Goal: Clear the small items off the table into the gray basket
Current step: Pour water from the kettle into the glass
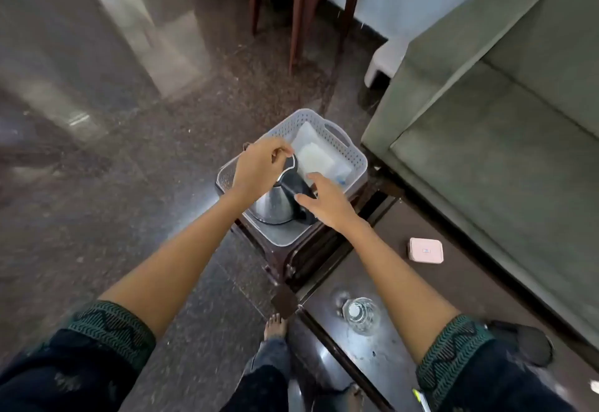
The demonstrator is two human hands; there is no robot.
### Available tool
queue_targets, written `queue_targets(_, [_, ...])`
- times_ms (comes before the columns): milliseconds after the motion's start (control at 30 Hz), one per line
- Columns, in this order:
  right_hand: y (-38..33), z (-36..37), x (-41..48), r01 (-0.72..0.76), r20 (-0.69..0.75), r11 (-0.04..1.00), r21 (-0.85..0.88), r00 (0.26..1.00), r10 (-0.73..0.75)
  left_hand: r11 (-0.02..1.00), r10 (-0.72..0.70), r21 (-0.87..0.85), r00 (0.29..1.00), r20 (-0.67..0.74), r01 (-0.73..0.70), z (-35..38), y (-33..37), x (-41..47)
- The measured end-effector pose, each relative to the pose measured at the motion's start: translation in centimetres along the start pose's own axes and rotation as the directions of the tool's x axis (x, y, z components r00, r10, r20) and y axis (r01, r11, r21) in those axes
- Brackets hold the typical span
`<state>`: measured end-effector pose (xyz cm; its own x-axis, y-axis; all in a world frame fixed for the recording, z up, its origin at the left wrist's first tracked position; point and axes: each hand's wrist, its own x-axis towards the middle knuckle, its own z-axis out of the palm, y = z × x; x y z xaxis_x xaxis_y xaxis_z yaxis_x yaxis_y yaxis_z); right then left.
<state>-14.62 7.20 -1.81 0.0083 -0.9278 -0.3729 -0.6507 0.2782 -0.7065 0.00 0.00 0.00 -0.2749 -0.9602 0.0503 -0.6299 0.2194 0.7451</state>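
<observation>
The gray basket [337,134] sits on a small dark stool beside the table. Inside it stands a steel kettle [271,206] with a black lid and handle, and a clear plastic bag [316,155] lies at the far end. My left hand [259,168] pinches the kettle's lid at the top. My right hand [327,202] rests over the black handle with fingers spread. On the dark table [389,356] stand a clear glass [361,314] and a small pink case [425,250].
A green sofa [502,139] runs along the right side. A wooden chair [301,6] stands at the back, and a white stool [385,58] sits by the sofa's end. My bare foot [275,324] is on the polished stone floor.
</observation>
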Motion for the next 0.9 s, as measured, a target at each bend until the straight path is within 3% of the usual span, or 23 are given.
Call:
queue_targets(200, [0.2, 2.7, 2.0, -0.134, -0.007, 0.977, 0.166, 0.991, 0.137, 0.992, -0.043, -0.123, 0.998, -0.044, 0.037, 0.0, -1.8, 0.6])
queue_targets(333, [0.4, 3.2, 2.7, -0.152, -0.068, 0.971, 0.183, 0.984, 0.167, 0.982, -0.055, -0.185, 0.997, -0.046, 0.046, -0.2, -2.2, 1.0])
queue_targets(533, [0.3, 3.4, 3.3, -0.306, -0.066, 0.922, 0.238, 0.942, 0.329, 0.974, -0.053, -0.223, 0.998, -0.035, 0.044, -0.3, -2.6, 1.0])
queue_targets(900, [-1.5, 3.2, 1.6, -0.241, -0.179, 0.894, 0.378, 0.928, 0.326, 0.964, 0.009, -0.263, 0.997, -0.081, -0.030, -2.1, -1.6, 0.3])
